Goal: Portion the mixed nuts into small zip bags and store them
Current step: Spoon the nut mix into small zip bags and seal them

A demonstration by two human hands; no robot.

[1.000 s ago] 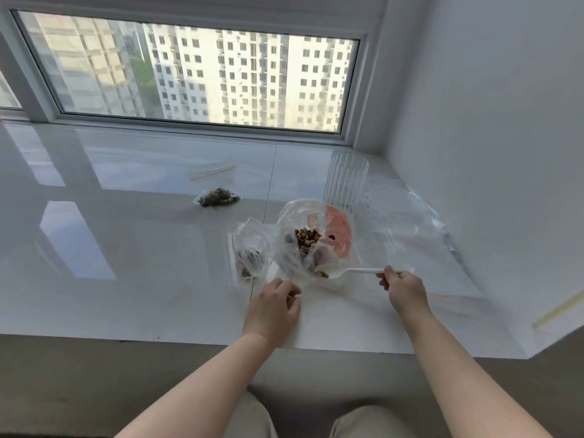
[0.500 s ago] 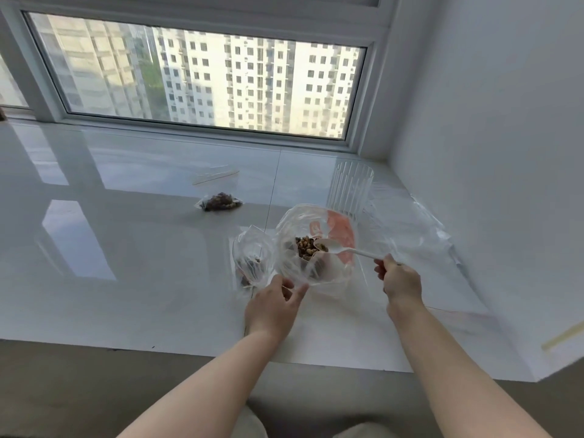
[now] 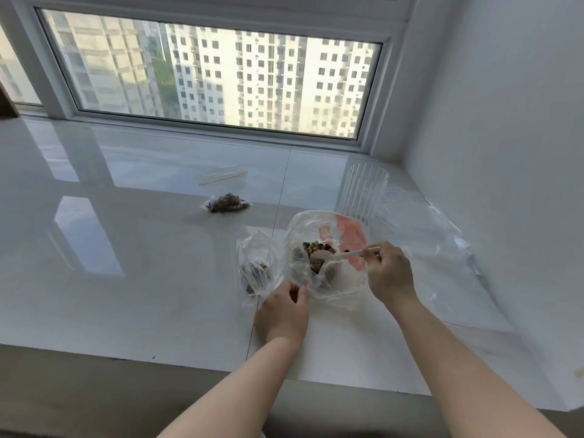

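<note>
A large clear bag point(image 3: 331, 279) with a pink label holds the mixed nuts point(image 3: 317, 251) on the white sill. My right hand point(image 3: 390, 273) grips a white plastic spoon point(image 3: 335, 256), whose bowl lies inside the bag on the nuts. Left of it stands a small open zip bag point(image 3: 259, 267) with a few nuts at its bottom. My left hand point(image 3: 282, 314) pinches plastic at the near edges of the two bags. A filled small zip bag point(image 3: 227, 203) lies farther back.
An empty zip bag point(image 3: 221, 176) lies behind the filled one. A ribbed clear cup point(image 3: 363, 192) stands behind the big bag. Loose clear plastic sheeting point(image 3: 442, 254) spreads to the right by the wall. The sill's point(image 3: 126, 279) front edge is near me.
The spoon was outside the big bag at its front; my right hand lifted it and brought its bowl down into the nuts. My left hand slid forward to the bags' near edges.
</note>
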